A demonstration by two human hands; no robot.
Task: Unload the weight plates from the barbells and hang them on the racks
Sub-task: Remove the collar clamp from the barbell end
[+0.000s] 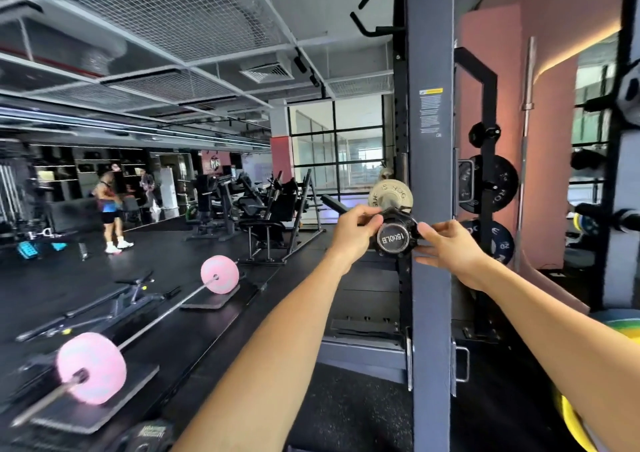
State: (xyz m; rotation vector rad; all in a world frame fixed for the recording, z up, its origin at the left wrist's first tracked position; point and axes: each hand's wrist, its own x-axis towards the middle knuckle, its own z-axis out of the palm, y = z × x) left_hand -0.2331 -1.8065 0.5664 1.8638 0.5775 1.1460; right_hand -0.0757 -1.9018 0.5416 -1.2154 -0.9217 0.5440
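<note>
While the barbell sleeve end, stamped 1500LB, faces the camera beside the dark rack upright, a black collar around it is pinched from both sides: the left hand has fingers curled on its left edge, the right hand has fingertips closed on its right edge. One small pale weight plate is seen on the sleeve just behind the collar. Three dark plates are hung on pegs of the rack behind. On the floor, one barbell is loaded with two pink plates.
</note>
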